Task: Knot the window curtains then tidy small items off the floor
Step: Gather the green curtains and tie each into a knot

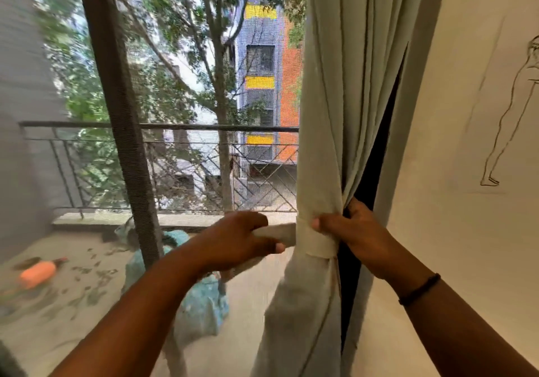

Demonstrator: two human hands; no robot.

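Fingers of the right hand (354,228) clench the gathered pale green fabric curtain (326,114) at its wrapped band; left hand (242,239) grips the band's loose end.

One curtain (344,85), two hands – left hand (236,239), right hand (353,225) – one orange bottle (38,273), one wall drawing (513,108)

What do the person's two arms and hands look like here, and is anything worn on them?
Both forearms are bare, with no sleeves in view. The right hand has a thin dark band around the wrist, like a cord bracelet. The left hand shows no ring, watch or band. No gloves on either hand.
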